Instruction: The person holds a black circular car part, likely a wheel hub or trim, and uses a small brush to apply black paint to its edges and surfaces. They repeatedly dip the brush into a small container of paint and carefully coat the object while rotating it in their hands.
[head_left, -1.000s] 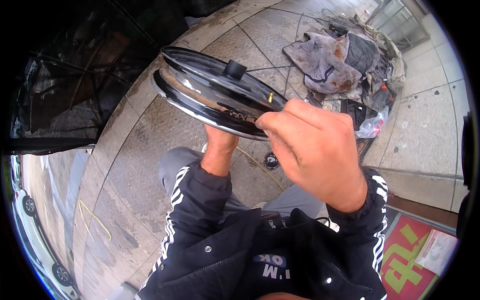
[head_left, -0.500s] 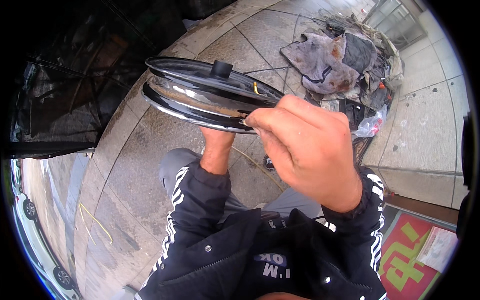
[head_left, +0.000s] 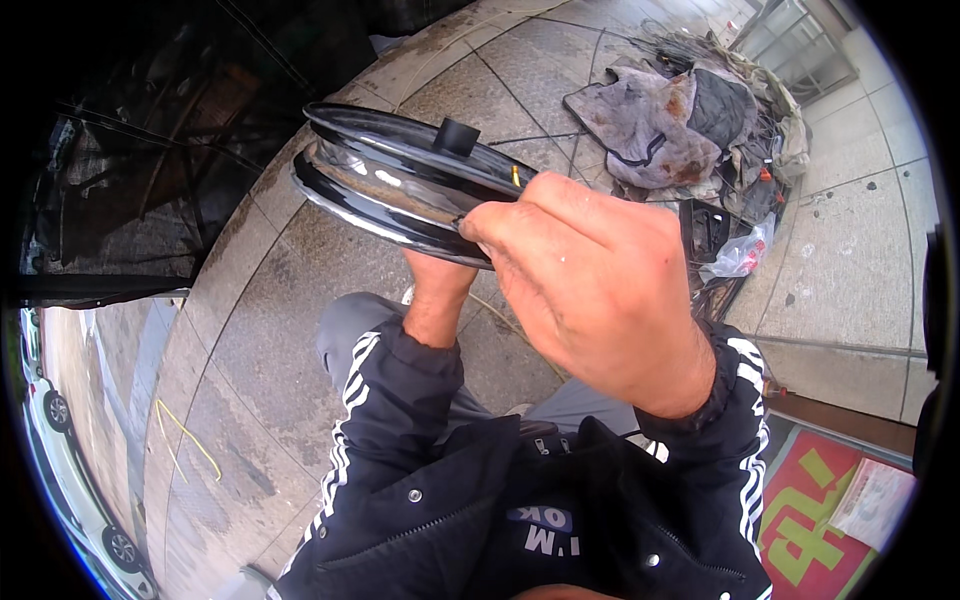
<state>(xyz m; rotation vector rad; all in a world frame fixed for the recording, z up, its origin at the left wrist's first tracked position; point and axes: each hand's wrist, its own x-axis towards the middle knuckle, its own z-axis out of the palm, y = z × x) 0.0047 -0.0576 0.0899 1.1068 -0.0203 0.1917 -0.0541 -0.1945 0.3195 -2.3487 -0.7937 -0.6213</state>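
Note:
A glossy black wheel rim (head_left: 385, 210) is held up at a tilt before me, with brownish dirt along its channel. A short black cylinder (head_left: 456, 137) stands out from its upper side, and a small yellow mark shows on the edge. My left hand (head_left: 442, 268) holds the rim from beneath; its fingers are hidden behind it. My right hand (head_left: 600, 275) is closed in a pinch, thumb and forefinger against the channel between the rim's two edges. Whatever those fingertips hold is too small and covered to make out.
A stained grey cloth (head_left: 660, 125) lies on a heap at the back right, with a clear plastic bag (head_left: 742, 250) beside it. Paving tiles surround me. A red and green board (head_left: 815, 500) is at lower right. Yellow cord (head_left: 190, 440) and parked cars (head_left: 90, 480) are at left.
My right hand has slid a little left along the rim's channel, its fingertips staying pinched. The rim has shifted slightly to the right and tilted a bit more.

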